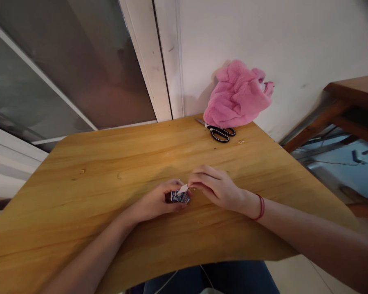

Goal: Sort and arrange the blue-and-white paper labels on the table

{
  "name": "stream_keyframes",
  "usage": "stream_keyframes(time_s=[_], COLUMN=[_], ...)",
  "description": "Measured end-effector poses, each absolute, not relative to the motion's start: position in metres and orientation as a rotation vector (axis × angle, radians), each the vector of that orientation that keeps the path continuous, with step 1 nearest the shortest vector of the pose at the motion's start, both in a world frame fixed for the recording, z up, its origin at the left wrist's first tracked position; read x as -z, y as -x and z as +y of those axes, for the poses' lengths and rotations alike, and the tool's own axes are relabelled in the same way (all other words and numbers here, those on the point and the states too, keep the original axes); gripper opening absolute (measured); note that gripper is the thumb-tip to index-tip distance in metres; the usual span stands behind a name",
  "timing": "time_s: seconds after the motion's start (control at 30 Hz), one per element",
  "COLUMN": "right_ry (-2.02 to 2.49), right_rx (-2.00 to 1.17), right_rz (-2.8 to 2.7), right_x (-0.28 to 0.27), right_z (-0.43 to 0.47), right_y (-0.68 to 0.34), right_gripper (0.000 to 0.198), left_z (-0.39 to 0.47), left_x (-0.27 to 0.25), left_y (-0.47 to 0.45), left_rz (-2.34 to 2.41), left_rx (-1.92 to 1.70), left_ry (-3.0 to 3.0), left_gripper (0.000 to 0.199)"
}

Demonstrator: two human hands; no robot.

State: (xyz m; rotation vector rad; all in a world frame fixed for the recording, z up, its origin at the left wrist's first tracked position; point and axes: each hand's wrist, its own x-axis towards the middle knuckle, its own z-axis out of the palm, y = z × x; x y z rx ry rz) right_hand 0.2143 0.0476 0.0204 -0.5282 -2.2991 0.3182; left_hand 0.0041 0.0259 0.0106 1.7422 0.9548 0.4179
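Just below the centre of the frame, the left hand [159, 200] holds a small blue-and-white bundle [180, 197], its grip narrow and closed around the sides, thumb on the near side and fingers curled at the far side. Whether the bundle touches the wooden counter [110, 159] beneath cannot be told. A white slip [183, 189] stands out of its top, tilted toward the right.

Slightly right of centre, the right hand [216, 188] reaches in with its palm turned down; its grip is pinched at the fingertips on the upper end of the slip. A red band [260, 207] circles that wrist.

Toward the upper right of the frame, pink fluffy cloth [241, 96] lies heaped at the far edge of the counter, near the pale wall [294, 45]. Scissors with black handles [213, 129] lie at its foot, blades pointing to the upper left. Small scraps [241, 142] sit just right of them. Dark trousers [233, 277] show at the bottom centre, below the counter's near edge.
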Motion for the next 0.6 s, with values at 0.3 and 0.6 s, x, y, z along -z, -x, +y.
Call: stream_keyframes(time_s=[0.3,0.6], right_ry=[0.475,0.471], right_rx=[-0.283,-0.217], right_rz=[-2.449,-2.473], right_x=[-0.0274,-0.0272], right_z=[0.0465,0.0495], right_y=[-0.2153,-0.2171], right_gripper=[0.024,0.027], left_z=[0.0256,0.0263], left_x=[-0.0090,-0.0074], left_y=[-0.0031,-0.0031], left_rz=[0.949,0.930], left_rx=[-0.421,-0.443], left_ry=[-1.782,-1.801], left_gripper=[0.020,0.021])
